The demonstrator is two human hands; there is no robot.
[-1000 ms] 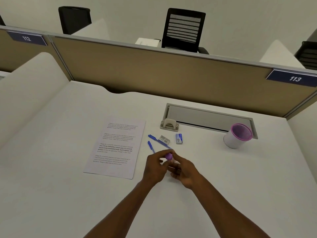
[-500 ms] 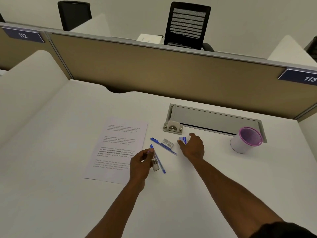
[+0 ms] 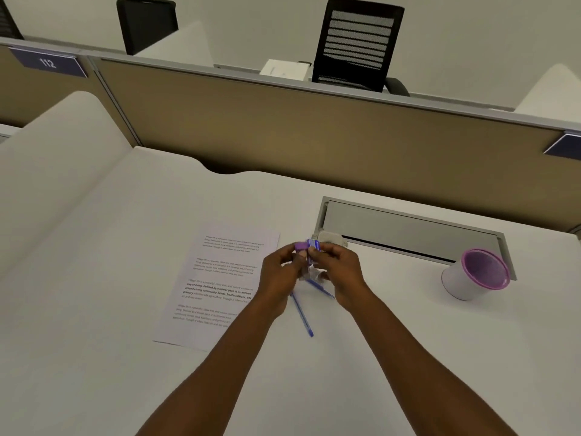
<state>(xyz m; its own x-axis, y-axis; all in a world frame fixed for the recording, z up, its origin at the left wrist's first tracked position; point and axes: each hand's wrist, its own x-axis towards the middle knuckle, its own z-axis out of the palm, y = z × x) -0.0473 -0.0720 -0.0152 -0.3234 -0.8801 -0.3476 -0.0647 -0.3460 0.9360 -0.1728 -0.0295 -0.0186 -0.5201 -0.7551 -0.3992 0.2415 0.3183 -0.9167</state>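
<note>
My left hand point(image 3: 279, 273) and my right hand point(image 3: 344, 272) meet above the white desk point(image 3: 94, 309), just right of a printed sheet point(image 3: 217, 287). A small purple-topped object point(image 3: 301, 246) is pinched in the left fingers. The right fingers pinch a small blue box point(image 3: 314, 245) pressed against it. Under the hands lie two blue pens, one point(image 3: 303, 316) pointing toward me and the other point(image 3: 320, 288) mostly hidden by my right hand.
A white cup with a purple rim point(image 3: 471, 278) stands at the right, in front of a grey cable tray point(image 3: 408, 234). A small grey clip point(image 3: 330, 238) sits at the tray's left end. A tan partition point(image 3: 314, 130) closes off the back of the desk.
My right hand picked up the small blue box from the desk and brought it back to my left hand, which lifted the purple-topped object to meet it.
</note>
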